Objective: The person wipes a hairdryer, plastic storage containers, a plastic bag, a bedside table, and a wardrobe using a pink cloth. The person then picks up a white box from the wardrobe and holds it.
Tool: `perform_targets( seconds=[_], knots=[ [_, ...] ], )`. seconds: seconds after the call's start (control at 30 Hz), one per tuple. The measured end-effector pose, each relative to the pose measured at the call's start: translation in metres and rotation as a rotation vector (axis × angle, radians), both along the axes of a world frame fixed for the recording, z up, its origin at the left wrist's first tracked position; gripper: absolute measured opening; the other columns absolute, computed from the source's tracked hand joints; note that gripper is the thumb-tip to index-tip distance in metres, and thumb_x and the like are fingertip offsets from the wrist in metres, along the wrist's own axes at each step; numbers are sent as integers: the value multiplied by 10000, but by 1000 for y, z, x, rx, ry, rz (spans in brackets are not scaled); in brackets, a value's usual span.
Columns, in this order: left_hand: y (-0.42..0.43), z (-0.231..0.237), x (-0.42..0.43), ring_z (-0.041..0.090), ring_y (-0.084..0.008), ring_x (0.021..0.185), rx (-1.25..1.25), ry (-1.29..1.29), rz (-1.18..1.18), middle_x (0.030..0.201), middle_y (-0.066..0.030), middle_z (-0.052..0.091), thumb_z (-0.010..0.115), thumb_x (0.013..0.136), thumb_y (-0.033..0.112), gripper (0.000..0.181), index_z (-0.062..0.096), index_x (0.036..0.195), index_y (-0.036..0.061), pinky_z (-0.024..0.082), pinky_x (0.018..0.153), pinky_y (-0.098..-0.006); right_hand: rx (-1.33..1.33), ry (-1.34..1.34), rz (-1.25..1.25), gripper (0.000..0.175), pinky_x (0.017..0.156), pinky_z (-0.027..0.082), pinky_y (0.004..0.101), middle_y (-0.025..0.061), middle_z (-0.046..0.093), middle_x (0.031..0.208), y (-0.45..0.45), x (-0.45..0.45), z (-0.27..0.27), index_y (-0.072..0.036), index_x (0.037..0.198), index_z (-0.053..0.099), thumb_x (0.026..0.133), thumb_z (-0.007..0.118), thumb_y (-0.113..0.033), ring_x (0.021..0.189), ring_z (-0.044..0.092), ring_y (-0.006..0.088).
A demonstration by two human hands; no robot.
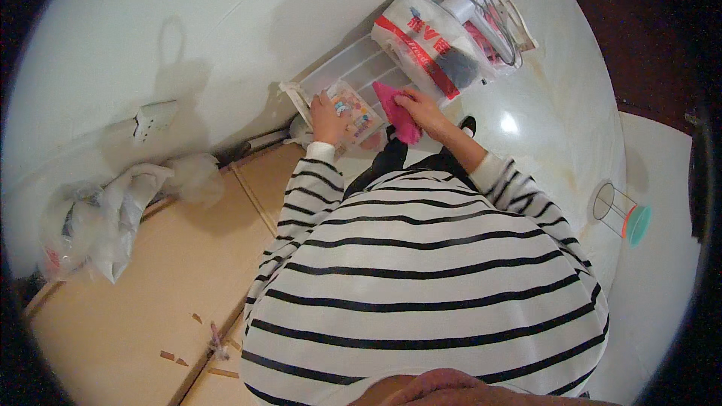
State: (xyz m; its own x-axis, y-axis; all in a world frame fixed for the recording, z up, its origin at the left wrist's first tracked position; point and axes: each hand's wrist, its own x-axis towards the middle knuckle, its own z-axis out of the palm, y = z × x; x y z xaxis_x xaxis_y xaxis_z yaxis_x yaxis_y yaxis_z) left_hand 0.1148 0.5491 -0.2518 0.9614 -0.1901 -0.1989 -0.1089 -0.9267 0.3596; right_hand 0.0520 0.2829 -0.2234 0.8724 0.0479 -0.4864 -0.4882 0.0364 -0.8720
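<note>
My left hand (330, 118) rests on the left edge of a flat package with a colourful print (356, 115), fingers bent over it; whether it grips the package or only presses on it I cannot tell. In my right hand (423, 113) is a bright pink cloth (397, 113), pinched between thumb and fingers and hanging down beside the package. Both hands are over the near end of a pale plastic rack or drawer unit (366, 62) against the wall. A white plastic bag with a red band (426, 48) lies on its far part, just beyond my right hand.
A white hair dryer with a grey cord (479, 17) lies behind the bag. Crumpled plastic bags (121, 208) sit along the wall at left, by a tan board surface (163, 270). A wire-framed stand with a teal top (637, 225) is on the pale floor at right.
</note>
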Motion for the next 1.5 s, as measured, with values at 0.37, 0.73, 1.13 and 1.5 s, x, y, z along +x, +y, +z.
perform_targets(
  seconds=[0.37, 0.73, 1.13, 1.5],
  knots=[
    [-18, -13, -1, 354, -477, 1339, 124, 50, 64, 1424, -317, 367, 821, 740, 273, 905, 330, 1436, -32, 299, 1118, -535, -493, -108, 175, 380, 894, 512, 443, 237, 678, 1101, 55, 24, -59, -28, 1201, 623, 930, 580, -290, 1027, 656, 391],
    [-38, -8, -72, 383, -515, 1289, -191, -41, 381, 1380, -371, 377, 699, 813, 188, 758, 321, 1407, -93, 319, 1094, -521, -510, -231, 154, 355, 873, 529, 458, 249, 679, 1076, 68, 21, -61, -27, 1172, 610, 916, 588, -271, 1004, 655, 422],
    [-48, -10, -70, 439, -433, 1295, -543, 113, 717, 1358, -335, 459, 716, 803, 216, 885, 233, 1461, -126, 327, 1116, -460, -510, -167, 106, 394, 893, 518, 472, 249, 681, 1085, 60, 19, -61, -40, 1207, 605, 922, 600, -313, 1028, 649, 434],
    [-56, 5, -60, 334, -431, 1392, -579, 247, 881, 1511, -325, 296, 711, 835, 232, 949, 133, 1499, -120, 251, 1186, -449, -527, -176, 131, 395, 893, 516, 472, 247, 683, 1082, 56, 21, -62, -37, 1220, 596, 945, 568, -319, 1020, 656, 428]
  ],
)
